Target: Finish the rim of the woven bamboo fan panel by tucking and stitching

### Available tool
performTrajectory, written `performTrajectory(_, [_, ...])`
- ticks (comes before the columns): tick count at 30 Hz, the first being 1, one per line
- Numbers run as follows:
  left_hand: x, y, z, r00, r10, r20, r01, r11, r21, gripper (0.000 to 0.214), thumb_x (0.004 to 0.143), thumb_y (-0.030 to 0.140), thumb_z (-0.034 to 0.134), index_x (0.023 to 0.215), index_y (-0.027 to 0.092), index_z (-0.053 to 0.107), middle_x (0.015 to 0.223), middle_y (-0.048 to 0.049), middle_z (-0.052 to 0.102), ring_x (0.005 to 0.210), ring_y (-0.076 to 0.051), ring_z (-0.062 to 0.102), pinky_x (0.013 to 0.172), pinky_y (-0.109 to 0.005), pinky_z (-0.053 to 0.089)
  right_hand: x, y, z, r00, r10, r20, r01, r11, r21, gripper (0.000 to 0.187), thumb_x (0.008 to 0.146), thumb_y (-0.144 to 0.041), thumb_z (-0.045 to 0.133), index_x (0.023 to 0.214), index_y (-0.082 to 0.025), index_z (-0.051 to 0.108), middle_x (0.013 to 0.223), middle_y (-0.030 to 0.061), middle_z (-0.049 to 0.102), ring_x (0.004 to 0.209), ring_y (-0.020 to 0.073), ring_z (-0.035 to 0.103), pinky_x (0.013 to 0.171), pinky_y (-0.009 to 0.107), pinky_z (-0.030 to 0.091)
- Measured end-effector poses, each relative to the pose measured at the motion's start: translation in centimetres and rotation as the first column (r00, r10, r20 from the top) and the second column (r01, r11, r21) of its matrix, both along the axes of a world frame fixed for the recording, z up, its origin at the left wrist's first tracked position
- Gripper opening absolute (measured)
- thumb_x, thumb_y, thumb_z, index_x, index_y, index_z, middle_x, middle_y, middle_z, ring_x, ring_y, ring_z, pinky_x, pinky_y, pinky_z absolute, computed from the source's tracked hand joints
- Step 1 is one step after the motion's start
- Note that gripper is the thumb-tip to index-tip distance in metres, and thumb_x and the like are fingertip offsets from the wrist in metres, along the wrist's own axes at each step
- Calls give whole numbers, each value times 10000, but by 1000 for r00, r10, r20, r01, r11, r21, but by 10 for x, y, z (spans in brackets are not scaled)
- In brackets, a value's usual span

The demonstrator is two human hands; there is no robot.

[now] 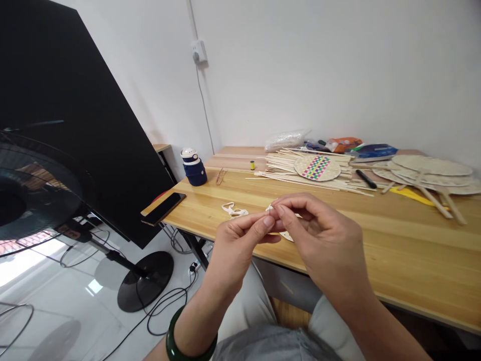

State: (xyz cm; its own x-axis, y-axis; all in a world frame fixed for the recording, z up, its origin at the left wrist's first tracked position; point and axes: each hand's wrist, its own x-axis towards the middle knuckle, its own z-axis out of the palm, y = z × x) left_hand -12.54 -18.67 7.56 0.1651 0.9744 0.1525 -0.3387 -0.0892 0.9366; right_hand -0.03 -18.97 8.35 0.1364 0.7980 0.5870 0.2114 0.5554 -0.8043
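Note:
My left hand and my right hand meet fingertip to fingertip above the front edge of the table, both closed in a pinch. A small piece of white strip pokes out between the fingertips; most of it is hidden by my fingers. Behind my left hand, a loosely looped white ribbon lies on the tabletop. Beneath my hands a pale, rounded flat piece shows only in part, the rest being covered by them.
On the wooden table are a phone, blue jug, glasses, yellow thread spool, bamboo strips, a colourful woven disc, black pen and several woven fans. A standing fan is left.

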Motion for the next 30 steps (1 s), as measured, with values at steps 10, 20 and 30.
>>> performTrajectory(10, [-1, 0, 0, 1000, 2, -2, -2, 1000, -4, 152, 830, 264, 690, 926, 194, 784, 874, -65, 777, 875, -217, 719, 762, -290, 583, -1, 1, 0, 999, -1, -33, 0, 1000, -25, 76, 870, -196, 613, 813, -206, 662, 820, -13, 685, 710, 100, 658, 648, 174, 553])
performTrajectory(20, [-2, 0, -4, 1000, -8, -29, 9, 1000, 13, 180, 837, 277, 683, 976, 211, 775, 893, -66, 775, 923, -230, 704, 781, -312, 581, -2, 0, -2, 1000, 1, -18, -1, 1000, -9, 67, 861, -195, 621, 806, -200, 658, 837, -5, 681, 744, 112, 652, 672, 196, 554])
performTrajectory(30, [-3, 0, -3, 999, -13, -45, 13, 1000, -4, 173, 837, 272, 680, 961, 203, 779, 891, -62, 771, 911, -221, 696, 804, -330, 574, -3, -1, -2, 1000, 15, 15, -15, 1000, -6, 81, 864, -182, 609, 796, -201, 650, 838, 4, 670, 760, 125, 634, 689, 221, 554])
